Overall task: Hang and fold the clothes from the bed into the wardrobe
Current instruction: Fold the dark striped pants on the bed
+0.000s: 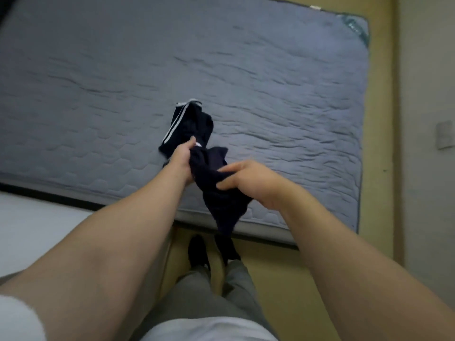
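L hand [183,157]: I see fingers curled round dark garment [211,168], gripping upper bunch.
Garment: navy w/ white stripes, part on bed [270,82], part hanging past edge.
R hand [248,179]: fingers pinch same cloth.

Crumpled navy garment [210,169] with white stripes, partly on grey mattress [270,82]

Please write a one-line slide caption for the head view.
Left hand and right hand grip a dark striped garment at the edge of the grey mattress.
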`<state>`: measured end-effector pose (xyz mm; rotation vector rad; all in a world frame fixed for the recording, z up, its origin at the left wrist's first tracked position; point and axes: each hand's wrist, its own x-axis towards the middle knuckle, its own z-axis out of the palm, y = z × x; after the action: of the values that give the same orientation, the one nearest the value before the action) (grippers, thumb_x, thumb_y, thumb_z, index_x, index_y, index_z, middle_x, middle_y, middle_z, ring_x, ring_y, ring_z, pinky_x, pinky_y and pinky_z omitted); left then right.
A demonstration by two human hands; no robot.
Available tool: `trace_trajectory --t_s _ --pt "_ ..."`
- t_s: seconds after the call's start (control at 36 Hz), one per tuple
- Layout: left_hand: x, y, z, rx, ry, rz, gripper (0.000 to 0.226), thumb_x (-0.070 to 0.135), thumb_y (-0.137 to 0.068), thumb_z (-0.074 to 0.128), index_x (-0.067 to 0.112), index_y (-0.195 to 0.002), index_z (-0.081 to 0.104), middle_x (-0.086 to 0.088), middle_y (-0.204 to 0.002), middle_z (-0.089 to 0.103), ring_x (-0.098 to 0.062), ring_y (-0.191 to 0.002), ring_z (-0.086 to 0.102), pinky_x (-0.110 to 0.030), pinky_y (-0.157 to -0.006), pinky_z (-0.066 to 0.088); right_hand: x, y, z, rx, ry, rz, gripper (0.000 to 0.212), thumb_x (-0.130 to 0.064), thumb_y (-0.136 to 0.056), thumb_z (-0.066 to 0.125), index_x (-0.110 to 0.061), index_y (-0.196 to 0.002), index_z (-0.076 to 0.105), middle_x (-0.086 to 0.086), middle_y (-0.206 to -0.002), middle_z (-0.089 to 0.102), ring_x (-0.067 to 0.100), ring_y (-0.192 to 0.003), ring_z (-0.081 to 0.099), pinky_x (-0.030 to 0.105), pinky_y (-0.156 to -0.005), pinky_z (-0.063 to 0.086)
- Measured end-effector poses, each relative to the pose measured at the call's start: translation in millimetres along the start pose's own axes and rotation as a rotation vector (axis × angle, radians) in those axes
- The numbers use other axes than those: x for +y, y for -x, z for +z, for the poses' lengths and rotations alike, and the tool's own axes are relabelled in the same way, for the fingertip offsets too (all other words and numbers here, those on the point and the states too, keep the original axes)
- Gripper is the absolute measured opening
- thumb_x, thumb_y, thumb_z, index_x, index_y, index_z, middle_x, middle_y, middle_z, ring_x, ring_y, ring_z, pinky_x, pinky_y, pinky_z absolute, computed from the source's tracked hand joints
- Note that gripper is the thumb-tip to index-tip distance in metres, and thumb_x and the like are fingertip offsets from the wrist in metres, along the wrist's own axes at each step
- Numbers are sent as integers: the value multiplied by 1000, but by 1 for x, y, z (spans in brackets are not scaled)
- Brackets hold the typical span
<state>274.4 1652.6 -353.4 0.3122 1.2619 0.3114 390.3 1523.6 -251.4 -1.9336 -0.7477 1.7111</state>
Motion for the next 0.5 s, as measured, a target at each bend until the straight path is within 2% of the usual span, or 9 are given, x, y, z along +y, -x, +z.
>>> trace_trajectory --t_s 0.06,0.11,0.19,0.28,0.33,0.36,0.42,0.47,0.5 --pt "-6 16 9 -14 -106 24 28 17 -101 43 -1 -91 63 -17 -69 72 -31 -62 70 -42 -78 54 14 23 -12 3 108 23 28 -12 -77 77 -29 -100 76 -4 -100 73 16 -93 68 30 -83 55" --pt "-10 33 22 -27 -133 22 26 2 -94 39 -5 -89 63 -20 -71 72 -35 -66 70 -48 -93 51 28 45 -23 -23 233 78 24 -14 -75 76 -36 -86 75 -10 -93 71 12 -89 66 26 -72 54" --pt "-15 64 37 -110 -84 95 32 -8 -87 35 2 -96 64 -19 -73 72 -34 -62 71 -48 -71 57 46 66 -37 -66 291 136 28 -13 -82 60 -35 -92 75 -15 -81 64 11 -85 59 22 -62 48" --pt "-14 100 42 -202 -72 221 49 -12 -77 35 15 -101 67 -14 -86 70 -31 -71 70 -42 -64 59 57 74 -53 193 121 95 36 -9 -93 45 -18 -118 69 -10 -90 58 14 -87 54 20 -63 43" --pt "-8 130 43 -295 -78 254 51 -10 -77 36 7 -117 64 -17 -110 60 -34 -97 61 -45 -89 54 60 80 -67 420 -57 111 26 -20 -101 44 -13 -115 64 5 -108 63 23 -95 58 35 -83 51" --pt "-5 146 45 -340 -88 262 49 -6 -80 38 1 -123 59 -19 -117 52 -34 -108 52 -43 -105 43 58 84 -72 458 -180 131 27 -29 -103 44 -14 -112 64 10 -118 62 27 -103 58 41 -91 50" --pt "-1 179 50 -464 -119 305 35 3 -83 41 -1 -116 54 -18 -114 47 -31 -113 41 -37 -116 25 52 93 -79 390 -407 156 46 -49 -103 40 -12 -107 67 11 -122 63 28 -104 60 40 -86 50" --pt "-2 207 54 -561 -124 346 23 7 -84 41 -1 -101 55 -16 -102 58 -28 -105 53 -38 -110 38 46 102 -85 252 -506 157 68 -68 -97 32 -11 -109 69 12 -120 65 28 -104 63 39 -84 50" --pt "-3 220 57 -586 -149 391 19 4 -89 39 -3 -96 55 -17 -95 62 -26 -95 60 -39 -96 51 44 106 -88 182 -519 142 78 -75 -93 28 -11 -111 69 13 -120 66 29 -105 63 40 -89 50"
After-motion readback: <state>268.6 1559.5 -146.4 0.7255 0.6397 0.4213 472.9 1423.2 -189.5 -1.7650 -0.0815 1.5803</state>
